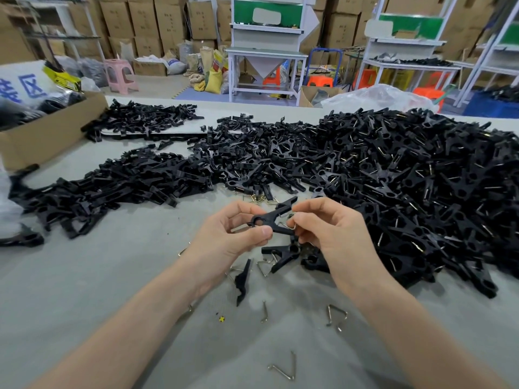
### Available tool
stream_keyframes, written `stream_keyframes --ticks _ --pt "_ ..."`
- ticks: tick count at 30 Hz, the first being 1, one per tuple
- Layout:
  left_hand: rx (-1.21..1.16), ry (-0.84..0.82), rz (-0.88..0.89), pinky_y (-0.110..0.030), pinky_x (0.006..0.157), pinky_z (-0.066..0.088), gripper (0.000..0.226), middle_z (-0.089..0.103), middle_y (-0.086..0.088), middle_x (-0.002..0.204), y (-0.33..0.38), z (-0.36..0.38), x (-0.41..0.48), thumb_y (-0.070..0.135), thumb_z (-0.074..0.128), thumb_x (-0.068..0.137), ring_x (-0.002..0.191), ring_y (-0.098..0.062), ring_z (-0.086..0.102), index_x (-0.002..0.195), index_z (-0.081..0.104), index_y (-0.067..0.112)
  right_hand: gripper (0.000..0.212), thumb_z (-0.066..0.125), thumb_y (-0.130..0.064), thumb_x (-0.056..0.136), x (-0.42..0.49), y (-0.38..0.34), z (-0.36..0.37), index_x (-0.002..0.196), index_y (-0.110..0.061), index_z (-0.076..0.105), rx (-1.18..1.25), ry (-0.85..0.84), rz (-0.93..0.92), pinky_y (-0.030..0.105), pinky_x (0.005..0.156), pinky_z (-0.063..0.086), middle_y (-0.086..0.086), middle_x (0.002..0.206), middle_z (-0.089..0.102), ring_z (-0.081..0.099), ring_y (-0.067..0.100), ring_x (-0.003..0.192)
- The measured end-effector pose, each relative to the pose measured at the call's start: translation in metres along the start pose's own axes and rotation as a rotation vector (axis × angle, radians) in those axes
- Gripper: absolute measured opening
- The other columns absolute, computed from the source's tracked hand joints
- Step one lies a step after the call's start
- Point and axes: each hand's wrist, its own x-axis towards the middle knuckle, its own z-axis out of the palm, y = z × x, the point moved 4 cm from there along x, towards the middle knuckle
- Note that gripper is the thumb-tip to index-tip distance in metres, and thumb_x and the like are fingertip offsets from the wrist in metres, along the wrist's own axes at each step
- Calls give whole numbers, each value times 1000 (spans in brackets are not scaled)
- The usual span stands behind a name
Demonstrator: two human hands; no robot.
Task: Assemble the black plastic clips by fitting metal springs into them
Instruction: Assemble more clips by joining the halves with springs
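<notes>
A black plastic clip [273, 217] is held above the grey table between both hands. My left hand [230, 234] pinches its round hinge end with thumb and fingers. My right hand [328, 228] pinches a bent metal spring [290, 223] at the clip's open jaws. Directly under my hands lie another black clip [283, 254] and a single clip half [242, 280]. Loose springs are scattered on the table close to me, among them one spring [335, 317] and another spring [285, 369].
A big heap of black clips with springs [421, 186] fills the right of the table. Clip halves [126, 181] spread across the left and middle. A cardboard box [47, 136] stands at the far left. Small gold springs [259, 198] lie beyond my hands.
</notes>
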Motion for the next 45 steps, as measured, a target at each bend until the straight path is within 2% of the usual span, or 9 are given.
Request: stream_keyframes --ticks 10,15,19,21,27,33,38,41,45 --pt "-37 -30 -25 -16 65 53 33 69 3 70 0 2 0 6 70 61 61 -8 65 92 62 8 21 53 8 86 2 1 4 77 -9 60 171 -96 90 20 60 50 2 62 66 58 12 61" --pt "-91 -36 -59 -17 66 54 33 71 0 75 -2 3 -1 6 70 61 65 -10 67 93 63 8 20 56 5 86 2 6 5 75 -12 61 196 -117 141 17 59 50 3 68 69 62 10 65" --pt "-111 -34 -52 -17 66 54 35 71 -1 77 -1 2 -1 8 71 60 66 -10 67 94 63 8 8 65 -4 78 4 10 6 76 -11 61 267 -120 193 18 60 51 7 76 71 61 13 70" --pt "-106 -40 -52 -18 67 54 37 72 -3 81 -1 3 -1 9 72 60 69 -11 68 96 64 7 13 69 -14 68 4 10 6 78 -11 60 286 -128 207 17 59 51 7 77 72 64 12 70" --pt "-121 -59 -18 -20 70 55 34 73 -5 85 2 4 -2 10 74 57 73 -15 70 91 65 10 8 70 -15 65 2 11 8 72 -12 67 433 -176 266 18 59 52 6 77 71 64 9 65" --pt "-116 -113 60 -19 70 54 27 72 -7 89 7 6 -5 11 74 63 73 -15 69 89 71 15 26 67 -15 73 -1 9 15 95 -5 59 547 -337 331 19 66 54 5 82 68 63 10 70" --pt "195 -92 221 -19 60 50 25 72 -2 80 13 5 -9 28 77 64 59 -10 63 88 72 32 45 72 -28 71 -5 9 19 108 -5 63 514 -469 388 27 74 57 12 96 69 66 19 81" --pt "408 -14 368 -18 54 45 21 63 11 98 17 3 -9 35 75 68 56 -6 53 87 70 41 36 72 -32 72 -7 8 20 101 -11 74 516 -523 419 31 75 58 13 96 69 67 20 81" --pt "531 -21 476 -16 57 42 22 56 17 100 20 4 -10 30 75 76 65 -2 49 91 68 45 45 82 -38 68 -9 8 23 103 -10 74 531 -576 430 32 76 57 13 93 69 68 22 81"
